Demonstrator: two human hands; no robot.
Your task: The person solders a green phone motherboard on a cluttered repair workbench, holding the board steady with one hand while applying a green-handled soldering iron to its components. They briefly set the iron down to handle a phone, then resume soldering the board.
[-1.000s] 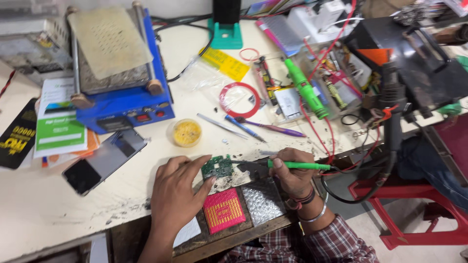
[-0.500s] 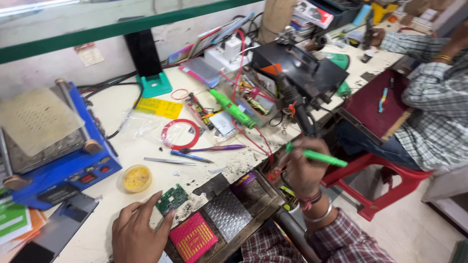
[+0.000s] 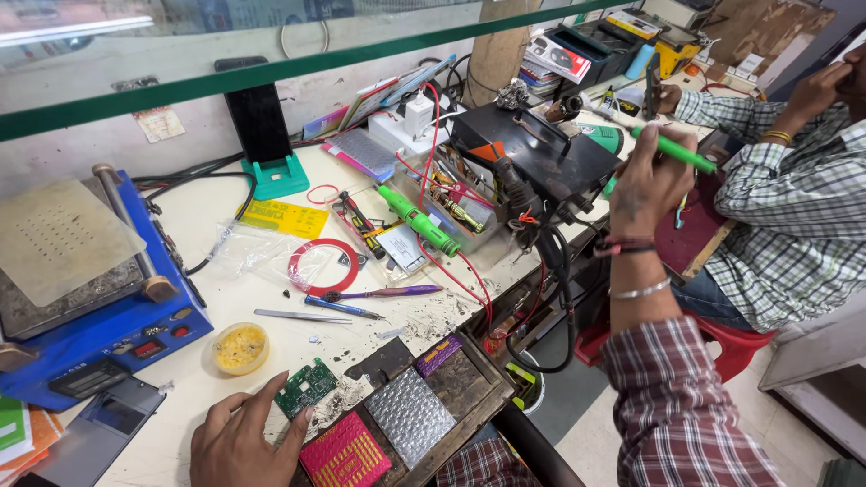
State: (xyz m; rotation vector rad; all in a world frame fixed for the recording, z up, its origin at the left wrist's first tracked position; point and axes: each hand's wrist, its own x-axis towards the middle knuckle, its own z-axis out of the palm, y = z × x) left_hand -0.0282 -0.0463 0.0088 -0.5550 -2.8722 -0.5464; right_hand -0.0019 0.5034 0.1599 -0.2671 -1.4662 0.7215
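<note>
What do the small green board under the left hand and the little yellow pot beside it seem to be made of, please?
The circuit board looks like rigid green laminate with a matt face, dotted with small metallic parts. The round pot seems to be pale translucent plastic holding a grainy yellow paste, possibly flux. The left hand touches the board's edge.

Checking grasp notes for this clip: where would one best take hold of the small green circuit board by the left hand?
Probably by its two long edges, pinched from above. The circuit board lies flat on the table with parts on its face, so the edges are the safer grip. The left hand touches its near side; the far edge is free.
</note>
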